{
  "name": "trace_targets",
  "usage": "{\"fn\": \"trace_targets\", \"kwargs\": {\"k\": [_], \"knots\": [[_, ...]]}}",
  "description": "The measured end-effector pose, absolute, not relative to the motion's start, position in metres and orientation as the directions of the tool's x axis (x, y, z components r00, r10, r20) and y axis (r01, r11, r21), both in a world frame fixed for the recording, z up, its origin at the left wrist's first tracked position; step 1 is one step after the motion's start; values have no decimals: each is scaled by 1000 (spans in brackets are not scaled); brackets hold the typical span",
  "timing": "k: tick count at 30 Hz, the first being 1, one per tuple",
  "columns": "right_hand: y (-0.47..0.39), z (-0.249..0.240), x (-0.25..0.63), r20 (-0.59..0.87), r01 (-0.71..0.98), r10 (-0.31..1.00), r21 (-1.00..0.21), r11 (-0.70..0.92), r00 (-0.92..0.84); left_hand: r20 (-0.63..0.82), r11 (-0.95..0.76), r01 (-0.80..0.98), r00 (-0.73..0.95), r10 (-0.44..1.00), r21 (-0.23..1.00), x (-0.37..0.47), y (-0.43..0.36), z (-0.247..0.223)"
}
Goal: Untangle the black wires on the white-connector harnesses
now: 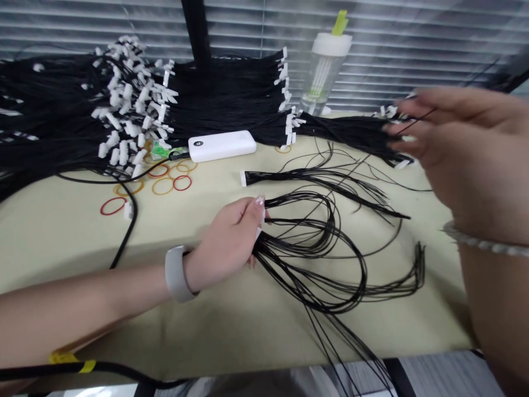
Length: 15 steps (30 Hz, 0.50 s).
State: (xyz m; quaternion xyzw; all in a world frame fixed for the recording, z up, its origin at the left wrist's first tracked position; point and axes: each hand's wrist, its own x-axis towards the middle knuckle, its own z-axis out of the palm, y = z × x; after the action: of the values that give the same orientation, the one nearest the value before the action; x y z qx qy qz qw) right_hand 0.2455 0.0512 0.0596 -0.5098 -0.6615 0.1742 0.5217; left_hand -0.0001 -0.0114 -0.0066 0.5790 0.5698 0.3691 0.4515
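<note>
My left hand [231, 237], with a grey band at the wrist, is closed around white connectors on a looped black wire bundle [355, 270]. The loops spread to the right over the table, and some strands hang past the front edge. Raised at the right, my right hand [438, 132] pinches a thin black wire [419, 118] between its fingertips; motion blurs it a little. Between the hands and the back piles lies another wire bundle [297, 175] with a white connector [243, 178] at its left end.
Piles of black cables [227, 94] with white connectors line the back. A white power bank [222, 146], rubber bands [163, 184] and a clear bottle [326, 69] stand or lie before the blinds. A thick black cable [124, 372] crosses the front left.
</note>
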Motion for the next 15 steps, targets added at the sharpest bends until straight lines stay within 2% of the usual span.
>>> {"fn": "trace_targets", "kwargs": {"k": [2, 3, 5, 7, 9, 11, 13, 15], "knots": [[51, 61, 244, 486, 265, 859, -859, 437, 160, -83, 48, 327, 96, 992, 944, 0, -12, -6], [49, 61, 241, 470, 223, 864, -875, 429, 181, -84, 45, 327, 104, 991, 944, 0, -12, -5], [42, 59, 231, 470, 268, 870, -866, 422, 148, -87, 46, 324, 114, 990, 945, 1, -12, -4], [32, 55, 218, 445, 388, 896, -823, 414, -13, -98, 56, 318, 119, 988, 947, 1, -12, -4], [23, 48, 205, 365, 533, 902, -728, 430, -229, -106, 65, 307, 119, 987, 949, 2, -12, -3], [16, 40, 194, 319, 651, 856, -556, 517, -408, -114, 72, 302, 123, 986, 951, 2, -12, -3], [12, 33, 187, 321, 688, 783, -375, 622, -533, -120, 76, 306, 127, 985, 949, 2, -12, -2], [10, 28, 182, 309, 680, 736, -285, 675, -602, -124, 78, 321, 126, 984, 944, 2, -12, -1]]}}
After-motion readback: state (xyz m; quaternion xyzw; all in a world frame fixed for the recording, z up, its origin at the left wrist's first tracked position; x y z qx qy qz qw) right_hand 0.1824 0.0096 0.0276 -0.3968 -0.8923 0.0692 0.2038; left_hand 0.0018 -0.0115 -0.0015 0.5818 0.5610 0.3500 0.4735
